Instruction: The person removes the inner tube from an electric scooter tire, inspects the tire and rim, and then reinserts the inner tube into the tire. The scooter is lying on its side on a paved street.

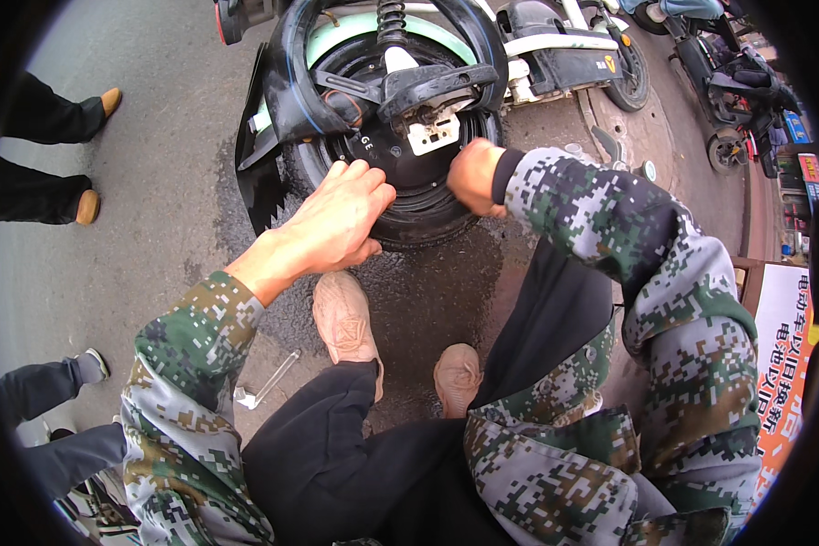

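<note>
As far as I can tell, it's partway: the black inner tube (287, 96) is outside the tyre (423, 223), looped around the upper centre of the frame, and the hub-motor wheel (396, 168) is on the scooter, just below it. Tyre is around the rim; can't tell how much of its edge is seated. Left to do, my read: tube not in yet, tyre not closed up.

Pose: left arm angles up from lower left, back of hand up; left hand (344, 217) has fingers curled at the tyre's lower-left edge. Right elbow is bent out at frame right, forearm running in leftward; right hand (476, 177) is closed in a fist by the tyre's right edge. Can't confirm what either one grips.
</note>
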A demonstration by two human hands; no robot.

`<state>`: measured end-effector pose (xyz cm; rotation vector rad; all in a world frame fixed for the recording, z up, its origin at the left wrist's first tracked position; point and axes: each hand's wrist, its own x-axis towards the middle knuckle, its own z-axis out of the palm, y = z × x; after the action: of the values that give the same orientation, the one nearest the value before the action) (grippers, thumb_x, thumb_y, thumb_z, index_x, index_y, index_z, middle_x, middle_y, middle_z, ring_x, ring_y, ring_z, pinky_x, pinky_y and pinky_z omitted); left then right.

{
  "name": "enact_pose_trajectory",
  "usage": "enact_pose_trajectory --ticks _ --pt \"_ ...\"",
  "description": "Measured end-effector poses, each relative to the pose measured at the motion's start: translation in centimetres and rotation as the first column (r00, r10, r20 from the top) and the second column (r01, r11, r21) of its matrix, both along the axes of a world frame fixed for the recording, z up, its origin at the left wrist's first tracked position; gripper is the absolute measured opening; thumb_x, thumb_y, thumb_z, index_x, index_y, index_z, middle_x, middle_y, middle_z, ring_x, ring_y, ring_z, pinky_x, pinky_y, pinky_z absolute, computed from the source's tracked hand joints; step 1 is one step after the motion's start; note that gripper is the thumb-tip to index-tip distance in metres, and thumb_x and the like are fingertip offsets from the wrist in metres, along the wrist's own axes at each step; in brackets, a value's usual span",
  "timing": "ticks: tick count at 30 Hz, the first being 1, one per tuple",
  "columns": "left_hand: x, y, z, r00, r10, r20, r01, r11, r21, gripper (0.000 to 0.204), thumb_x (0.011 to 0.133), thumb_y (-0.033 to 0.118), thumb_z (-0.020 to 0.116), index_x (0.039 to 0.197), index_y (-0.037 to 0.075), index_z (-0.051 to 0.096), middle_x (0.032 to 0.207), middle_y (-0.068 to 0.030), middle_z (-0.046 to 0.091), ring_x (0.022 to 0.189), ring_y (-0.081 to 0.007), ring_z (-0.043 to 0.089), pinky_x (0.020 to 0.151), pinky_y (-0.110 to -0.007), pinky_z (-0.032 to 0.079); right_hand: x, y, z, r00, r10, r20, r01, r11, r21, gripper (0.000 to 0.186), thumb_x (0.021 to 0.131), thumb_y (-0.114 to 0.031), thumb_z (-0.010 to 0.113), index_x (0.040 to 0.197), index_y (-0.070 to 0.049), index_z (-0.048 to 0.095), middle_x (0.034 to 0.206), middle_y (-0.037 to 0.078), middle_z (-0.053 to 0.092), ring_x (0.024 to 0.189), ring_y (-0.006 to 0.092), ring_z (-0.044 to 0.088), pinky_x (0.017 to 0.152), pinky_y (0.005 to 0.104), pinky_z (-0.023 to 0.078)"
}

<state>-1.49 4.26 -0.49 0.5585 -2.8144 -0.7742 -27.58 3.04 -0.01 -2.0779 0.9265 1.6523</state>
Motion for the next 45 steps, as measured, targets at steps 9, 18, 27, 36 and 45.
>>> enact_pose_trajectory --ticks 9,18,27,36,45 --pt "0.1 0.1 -0.1 1.000 0.003 -0.016 -0.003 1.000 0.011 0.058 0.070 0.018 0.098 0.116 -0.001 0.068 0.113 -0.0146 0.061 0.113 -0.0358 0.057 0.100 -0.048 0.045 -2.3 -0.3 -3.6 0.992 0.124 -0.010 -0.124 0.983 -0.137 0.033 0.086 -0.028 0.085 0.114 -0.013 0.090 0.118 0.012 0.085 0.110 0.0308 0.081 0.088 0.0459 0.063" --pt "-0.1 0.1 0.2 1.000 0.001 0.003 -0.001 0.999 0.037 0.054 0.073 0.016 0.094 0.116 -0.002 0.068 0.116 -0.0156 0.063 0.116 -0.0354 0.057 0.103 -0.048 0.045 5.5 -0.2 0.2 0.894 -0.420 0.158 0.368 0.888 0.276 0.071 0.076 -0.031 0.104 0.133 0.004 0.079 0.136 0.023 0.078 0.125 0.0370 0.074 0.109 0.0487 0.056" --pt "-0.1 -0.2 -0.1 1.000 -0.003 0.027 0.002 0.999 0.035 0.055 0.073 0.017 0.094 0.118 -0.003 0.068 0.118 -0.0161 0.064 0.116 -0.0362 0.057 0.103 -0.048 0.045 4.6 1.3 1.7 0.825 -0.462 0.326 0.425 0.887 0.182 0.063 0.076 -0.040 0.100 0.114 0.007 0.083 0.112 0.023 0.083 0.108 0.0383 0.080 0.095 0.0479 0.061" --pt "-0.1 0.1 0.1 0.999 0.003 0.042 -0.004 1.000 0.025 0.055 0.074 0.016 0.094 0.119 -0.003 0.068 0.117 -0.0163 0.064 0.116 -0.0364 0.057 0.105 -0.049 0.045 2.6 1.0 -0.5 0.991 -0.136 0.015 0.134 0.986 0.103 0.056 0.073 -0.036 0.102 0.113 0.000 0.087 0.112 0.016 0.085 0.111 0.0333 0.080 0.094 0.0467 0.063" --pt "-0.1 0.0 0.2 0.999 0.010 0.032 -0.012 0.999 0.043 0.058 0.073 0.016 0.094 0.121 -0.003 0.069 0.117 -0.0153 0.065 0.116 -0.0354 0.058 0.104 -0.048 0.045 5.6 0.9 0.8 0.676 -0.609 0.415 0.543 0.792 0.279 0.075 0.074 -0.044 0.102 0.125 0.007 0.081 0.132 0.023 0.079 0.122 0.0359 0.075 0.105 0.0433 0.056"
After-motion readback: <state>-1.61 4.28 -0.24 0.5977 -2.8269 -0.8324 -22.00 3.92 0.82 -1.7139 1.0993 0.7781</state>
